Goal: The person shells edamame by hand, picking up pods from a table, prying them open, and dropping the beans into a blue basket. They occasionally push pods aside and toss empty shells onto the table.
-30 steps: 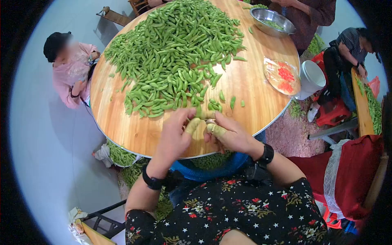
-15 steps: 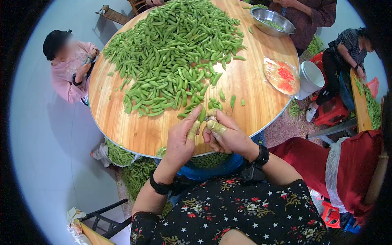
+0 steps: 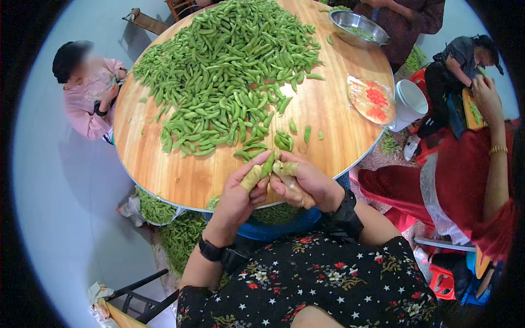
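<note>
A big heap of green bean pods (image 3: 229, 71) covers the far half of a round wooden table (image 3: 175, 175). Both of my hands meet at the table's near edge. My left hand (image 3: 243, 191) and my right hand (image 3: 301, 183) pinch one green pod (image 3: 268, 164) between taped fingertips. A few loose pods (image 3: 281, 141) lie just beyond my fingers.
A steel bowl (image 3: 358, 27) stands at the far right rim, a plastic-wrapped plate (image 3: 372, 98) nearer. A white bucket (image 3: 411, 104) sits beside the table. A blue basin (image 3: 279, 224) is under the near edge. People sit around: pink sleeve left, red clothing right.
My hands have drawn slightly toward me with the pod between them. The person in red at the right has leaned in, arm raised.
</note>
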A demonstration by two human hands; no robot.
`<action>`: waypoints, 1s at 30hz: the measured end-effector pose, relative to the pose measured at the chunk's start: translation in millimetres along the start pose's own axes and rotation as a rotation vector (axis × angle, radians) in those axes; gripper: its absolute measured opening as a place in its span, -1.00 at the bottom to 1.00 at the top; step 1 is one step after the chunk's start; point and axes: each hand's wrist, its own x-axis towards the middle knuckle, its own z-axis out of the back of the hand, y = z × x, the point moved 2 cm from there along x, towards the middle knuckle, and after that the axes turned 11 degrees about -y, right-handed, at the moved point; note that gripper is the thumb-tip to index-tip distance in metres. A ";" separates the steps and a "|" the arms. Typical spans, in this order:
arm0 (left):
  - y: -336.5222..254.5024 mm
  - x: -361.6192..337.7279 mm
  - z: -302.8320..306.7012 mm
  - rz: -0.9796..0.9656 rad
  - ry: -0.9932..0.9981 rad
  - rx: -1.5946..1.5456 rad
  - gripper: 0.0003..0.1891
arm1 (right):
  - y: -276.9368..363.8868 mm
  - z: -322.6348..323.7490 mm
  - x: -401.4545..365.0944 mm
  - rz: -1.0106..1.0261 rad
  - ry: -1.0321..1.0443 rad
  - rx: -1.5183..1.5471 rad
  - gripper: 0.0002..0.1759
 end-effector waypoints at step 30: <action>-0.8 10.2 -3.6 -0.974 -0.262 1.139 -0.77 | 7.9 9.6 23.7 0.756 -0.455 -0.984 -0.70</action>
